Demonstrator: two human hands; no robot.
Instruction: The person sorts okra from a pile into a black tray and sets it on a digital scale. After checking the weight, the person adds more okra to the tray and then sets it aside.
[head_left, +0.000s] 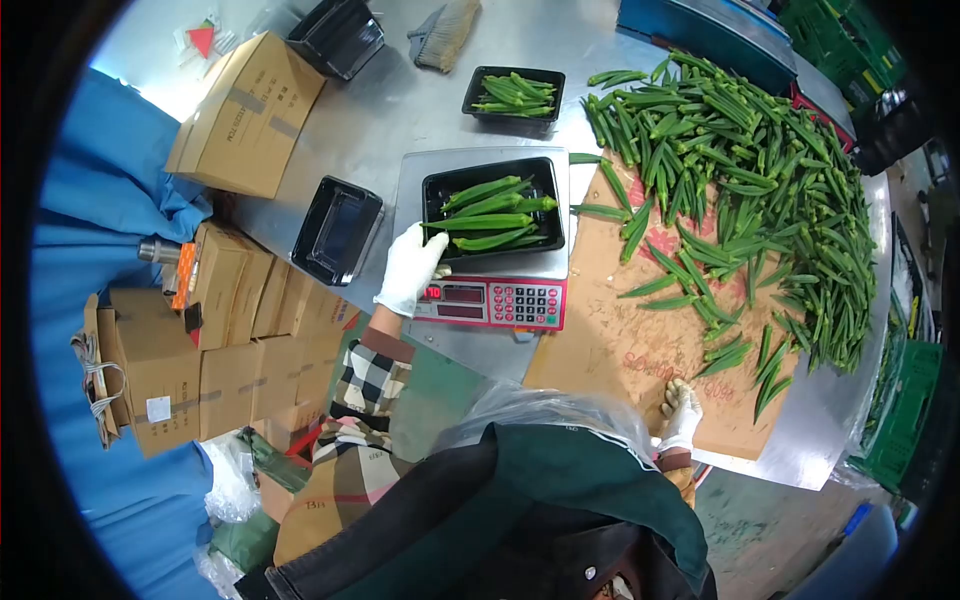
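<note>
My left hand (412, 268), in a white glove, is at the lower left edge of a black tray (548, 238), its fingertips closed at the end of an okra pod (478, 222). Several pods lie in this tray, which rests on the steel plate of a red scale (548, 303) with lit digits. My right hand (681, 408), also gloved, rests near the front edge of the cardboard sheet (590, 350), fingers curled. Nothing shows in it. Loose okra (725, 357) lies just beyond it.
A large okra heap (740, 130) covers the right side. Behind the scale are a filled tray (515, 96) and a brush (445, 36). An empty black tray (337, 232) stands left of the scale, near cardboard boxes (250, 115). Green crates (905, 410) are at the far right.
</note>
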